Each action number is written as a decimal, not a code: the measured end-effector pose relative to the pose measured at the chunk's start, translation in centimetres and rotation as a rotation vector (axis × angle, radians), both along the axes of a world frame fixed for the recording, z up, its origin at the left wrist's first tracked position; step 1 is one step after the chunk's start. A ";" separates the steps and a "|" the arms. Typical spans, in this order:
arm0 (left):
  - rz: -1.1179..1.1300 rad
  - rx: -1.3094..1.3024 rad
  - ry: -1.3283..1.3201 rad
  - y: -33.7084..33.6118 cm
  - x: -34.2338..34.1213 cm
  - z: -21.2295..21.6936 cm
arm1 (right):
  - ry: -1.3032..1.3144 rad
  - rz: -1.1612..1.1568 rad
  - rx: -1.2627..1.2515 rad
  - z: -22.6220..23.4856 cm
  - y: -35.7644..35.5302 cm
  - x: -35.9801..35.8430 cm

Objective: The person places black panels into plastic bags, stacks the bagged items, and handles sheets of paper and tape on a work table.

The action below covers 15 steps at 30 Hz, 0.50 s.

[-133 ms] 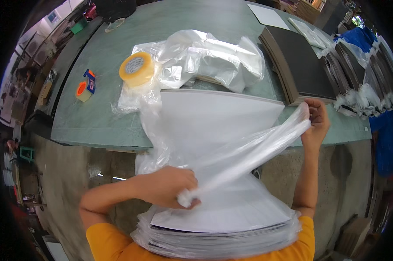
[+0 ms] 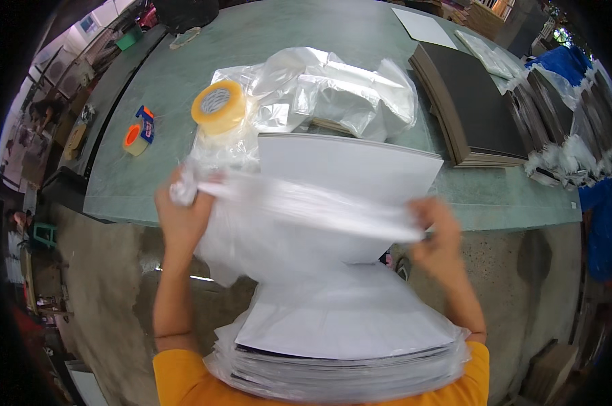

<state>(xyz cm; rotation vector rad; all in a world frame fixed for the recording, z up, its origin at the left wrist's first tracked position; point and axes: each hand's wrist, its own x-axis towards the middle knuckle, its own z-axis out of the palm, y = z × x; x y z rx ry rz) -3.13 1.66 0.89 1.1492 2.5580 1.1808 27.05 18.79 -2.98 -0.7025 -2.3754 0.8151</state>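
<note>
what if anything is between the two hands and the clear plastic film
Nothing visible: the left hand and right hand hold the clear plastic film directly, at opposite ends. The yellow tape roll lies beyond it, not between them.

The film (image 2: 285, 196) looks like thin, glossy plastic, the bags (image 2: 360, 91) crinkled, shiny plastic, the sheets (image 2: 346, 155) smooth, matt paper, the tape (image 2: 234, 119) glossy plastic, and the sleeve (image 2: 180, 372) matt cloth.

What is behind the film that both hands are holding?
Behind the film, the upper part of a white board shows; farther back lie crumpled plastic and a tape roll. What the bunched film covers cannot be made out.
</note>
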 end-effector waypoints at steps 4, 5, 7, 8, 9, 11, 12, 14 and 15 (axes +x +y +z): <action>-0.058 0.209 0.499 3.4 -1.2 -1.9 | 0.131 -0.229 0.423 1.2 0.6 -2.1; -0.142 0.189 0.524 4.1 -0.6 -1.9 | 0.066 -0.265 0.446 1.2 2.0 -2.1; -0.282 -0.050 0.503 5.0 0.9 -1.1 | -0.063 -0.334 0.501 1.1 4.6 -1.3; -0.339 -0.168 0.496 5.5 1.1 -0.5 | -0.044 -0.341 0.478 1.3 4.5 -1.2; -0.330 -0.116 0.542 5.3 1.2 -0.5 | -0.033 -0.353 0.444 1.3 3.2 -0.5; -0.316 -0.016 0.627 4.2 1.8 -0.8 | -0.001 -0.359 0.365 1.2 1.8 0.5; -0.340 0.030 0.628 3.7 1.9 -0.9 | 0.019 -0.353 0.322 1.1 1.4 1.0; -0.385 0.127 0.631 2.8 1.6 -0.7 | 0.129 -0.297 0.230 0.9 1.2 2.1; -0.467 0.177 0.500 2.5 1.2 -0.6 | 0.219 -0.246 0.182 0.8 1.2 2.7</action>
